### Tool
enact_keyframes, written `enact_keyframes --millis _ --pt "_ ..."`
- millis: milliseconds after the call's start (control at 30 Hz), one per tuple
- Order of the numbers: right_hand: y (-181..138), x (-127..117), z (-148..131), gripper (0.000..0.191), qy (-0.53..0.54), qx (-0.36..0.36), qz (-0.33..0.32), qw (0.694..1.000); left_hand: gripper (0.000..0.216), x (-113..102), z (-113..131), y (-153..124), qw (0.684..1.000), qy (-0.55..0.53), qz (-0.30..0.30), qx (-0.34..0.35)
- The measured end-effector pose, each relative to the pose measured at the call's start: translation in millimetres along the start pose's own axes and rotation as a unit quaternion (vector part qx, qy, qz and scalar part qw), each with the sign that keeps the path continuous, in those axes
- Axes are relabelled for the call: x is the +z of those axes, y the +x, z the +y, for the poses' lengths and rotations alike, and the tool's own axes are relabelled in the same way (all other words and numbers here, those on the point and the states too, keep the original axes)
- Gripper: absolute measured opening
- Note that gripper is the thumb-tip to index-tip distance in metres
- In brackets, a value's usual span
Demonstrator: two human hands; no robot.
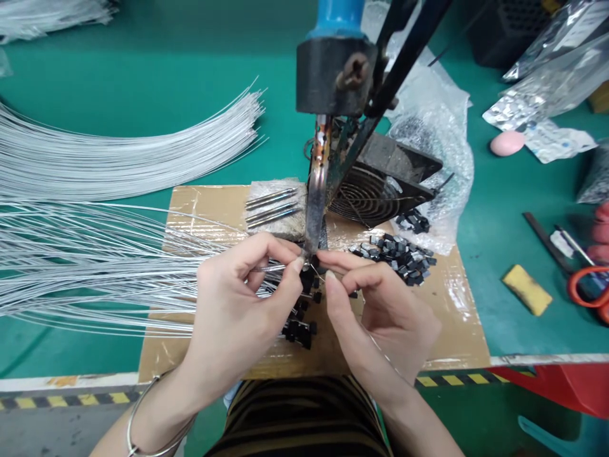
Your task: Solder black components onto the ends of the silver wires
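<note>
My left hand (240, 298) pinches a thin silver wire (271, 268) between thumb and fingers, its end held at the tip of a fixed soldering iron (316, 203). My right hand (375, 304) is closed in a pinch just right of the iron tip, on something small I cannot make out. Both hands meet under the iron, above a tape-covered cardboard pad (447, 317). Small black parts (299, 330) with wires attached lie below my hands. A loose heap of black components (404, 254) sits to the right.
Long bundles of silver wire (95, 158) fan across the green table on the left. A black fan (375, 190) and bubble wrap stand behind the iron. A yellow sponge (527, 289), orange scissors (587, 289), foil bags and a pink object lie at the right.
</note>
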State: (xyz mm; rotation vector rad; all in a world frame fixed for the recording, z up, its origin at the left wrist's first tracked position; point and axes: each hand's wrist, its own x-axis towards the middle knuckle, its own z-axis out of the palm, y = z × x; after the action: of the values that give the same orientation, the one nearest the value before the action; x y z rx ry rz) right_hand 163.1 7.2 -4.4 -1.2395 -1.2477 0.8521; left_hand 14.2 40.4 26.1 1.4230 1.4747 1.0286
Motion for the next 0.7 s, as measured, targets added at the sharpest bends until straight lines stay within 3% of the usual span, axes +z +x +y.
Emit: enact_keyframes --millis 700 --pt "-1.3 1.4 2.7 0.019 -0.012 -0.021 0.01 1.0 0.014 0.9 0.4 -0.6 1.0 0.004 -0.001 0.003"
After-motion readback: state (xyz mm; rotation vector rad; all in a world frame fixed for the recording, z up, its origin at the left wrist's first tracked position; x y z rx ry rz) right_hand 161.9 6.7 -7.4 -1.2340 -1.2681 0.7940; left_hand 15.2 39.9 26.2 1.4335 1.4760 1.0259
